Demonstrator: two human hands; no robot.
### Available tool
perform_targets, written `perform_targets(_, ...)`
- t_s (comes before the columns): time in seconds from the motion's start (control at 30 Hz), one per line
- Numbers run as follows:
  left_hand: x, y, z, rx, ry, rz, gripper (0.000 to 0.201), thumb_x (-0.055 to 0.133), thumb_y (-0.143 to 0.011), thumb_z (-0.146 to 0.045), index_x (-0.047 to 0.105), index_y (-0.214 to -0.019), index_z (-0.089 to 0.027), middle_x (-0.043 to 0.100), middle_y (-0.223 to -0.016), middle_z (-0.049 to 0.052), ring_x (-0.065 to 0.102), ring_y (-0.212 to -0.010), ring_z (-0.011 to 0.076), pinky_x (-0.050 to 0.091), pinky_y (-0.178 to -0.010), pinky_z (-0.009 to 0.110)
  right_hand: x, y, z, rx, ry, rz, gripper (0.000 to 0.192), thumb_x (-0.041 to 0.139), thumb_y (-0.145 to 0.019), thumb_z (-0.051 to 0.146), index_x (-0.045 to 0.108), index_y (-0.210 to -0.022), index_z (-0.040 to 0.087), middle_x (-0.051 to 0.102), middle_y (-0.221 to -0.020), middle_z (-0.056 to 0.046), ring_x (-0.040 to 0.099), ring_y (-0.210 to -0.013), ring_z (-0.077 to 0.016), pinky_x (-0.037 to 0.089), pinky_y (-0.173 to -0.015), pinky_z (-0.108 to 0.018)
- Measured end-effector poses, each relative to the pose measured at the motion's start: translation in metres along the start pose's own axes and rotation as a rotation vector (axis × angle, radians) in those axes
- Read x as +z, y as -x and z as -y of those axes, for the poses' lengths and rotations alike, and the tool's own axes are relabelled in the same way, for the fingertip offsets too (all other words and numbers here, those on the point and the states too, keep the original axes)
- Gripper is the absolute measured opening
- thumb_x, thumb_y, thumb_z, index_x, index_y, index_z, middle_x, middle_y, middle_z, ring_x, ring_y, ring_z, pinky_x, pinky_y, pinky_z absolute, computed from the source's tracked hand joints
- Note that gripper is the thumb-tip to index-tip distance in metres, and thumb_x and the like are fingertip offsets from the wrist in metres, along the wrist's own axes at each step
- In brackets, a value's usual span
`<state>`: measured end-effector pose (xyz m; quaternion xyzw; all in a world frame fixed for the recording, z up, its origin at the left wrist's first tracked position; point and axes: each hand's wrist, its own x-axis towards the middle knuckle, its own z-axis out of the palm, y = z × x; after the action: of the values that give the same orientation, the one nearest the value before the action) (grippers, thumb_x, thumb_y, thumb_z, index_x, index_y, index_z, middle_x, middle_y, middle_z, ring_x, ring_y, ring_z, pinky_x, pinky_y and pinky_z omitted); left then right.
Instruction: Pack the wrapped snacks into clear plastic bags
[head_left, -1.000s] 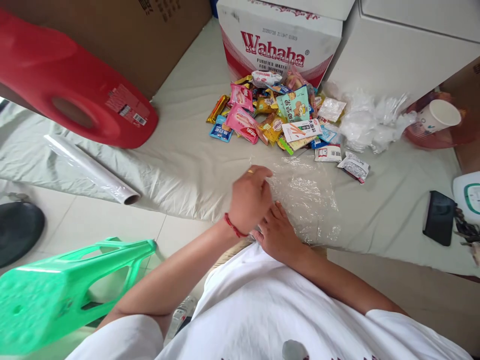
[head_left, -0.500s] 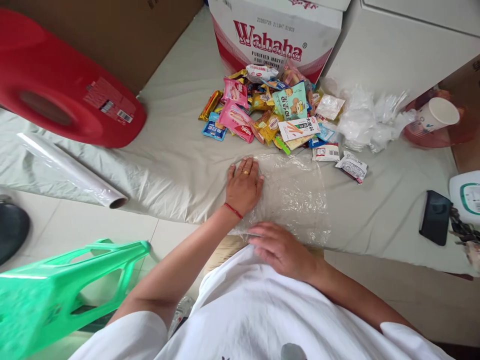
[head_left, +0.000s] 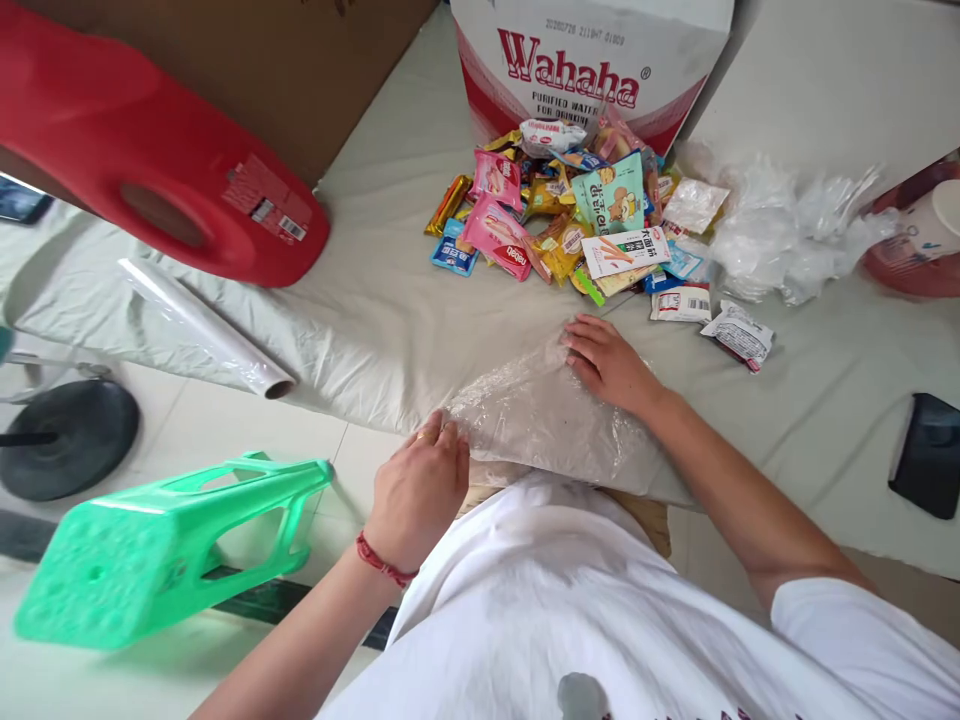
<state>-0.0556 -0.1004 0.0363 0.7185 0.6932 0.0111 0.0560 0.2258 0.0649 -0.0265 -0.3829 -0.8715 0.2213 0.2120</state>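
Observation:
A sheet of clear plastic film (head_left: 536, 415) lies in creases along the near edge of the cloth-covered surface, just in front of my body. My left hand (head_left: 421, 490), with a red cord bracelet and a ring, has its fingers closed on the film's left corner. On the far side of the sheet, my right hand (head_left: 611, 365) has its fingertips on the film's upper edge, apparently pinching it. Between the two hands this edge runs in a slanting, gathered line. Beyond them sits a heap of wrapped snacks (head_left: 562, 240).
A roll of film (head_left: 206, 330) and a red jug (head_left: 225, 200) are on the left. Behind the snacks stands a Wahaha carton (head_left: 585, 70). Crumpled clear plastic (head_left: 780, 235), a paper cup (head_left: 934, 225) and a phone (head_left: 926, 455) are rightward. A green stool (head_left: 127, 560) stands on the floor.
My left hand has moved down and left to the film's corner. My right hand has risen from near my shirt to the film's far edge. The flat film is now pulled askew.

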Motion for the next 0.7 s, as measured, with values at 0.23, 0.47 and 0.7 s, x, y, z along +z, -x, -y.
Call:
perform_targets(0.23,-0.026,-0.048,-0.042,0.154,-0.076,-0.156,0.019,0.057,-0.097,-0.022,0.075,-0.101,-0.018,0.072,-0.115,0.016,0.061,-0.095,0.0319,0.048,-0.067,0.039,-0.020,-0.043,-0.011,-0.198,0.056,0.191,0.030,0.059,-0.096,0.019,0.080,-0.118,0.018,0.064,-0.145,-0.014,0.045,-0.148,-0.0320,0.040,-0.122,-0.056)
perform_targets(0.47,0.004,-0.063,-0.067,0.372,0.085,-0.270,0.028,0.051,-0.099,-0.017,0.074,-0.116,-0.022,0.072,-0.117,0.012,0.060,-0.100,0.0277,0.048,-0.081,0.042,-0.020,-0.043,0.011,0.000,0.166,0.285,0.063,0.070,-0.088,0.014,0.061,-0.150,0.024,0.045,-0.164,-0.013,0.036,-0.154,-0.0344,0.033,-0.126,-0.058)
perform_targets(0.7,0.017,-0.094,-0.064,0.035,0.458,0.031,0.020,0.051,-0.097,-0.019,0.071,-0.099,-0.021,0.070,-0.105,0.009,0.066,-0.090,0.0225,0.051,-0.080,0.037,-0.029,-0.045,0.014,0.078,0.151,0.365,0.070,0.071,-0.090,0.019,0.051,-0.157,0.020,0.037,-0.168,-0.016,0.034,-0.156,-0.0337,0.031,-0.127,-0.054)
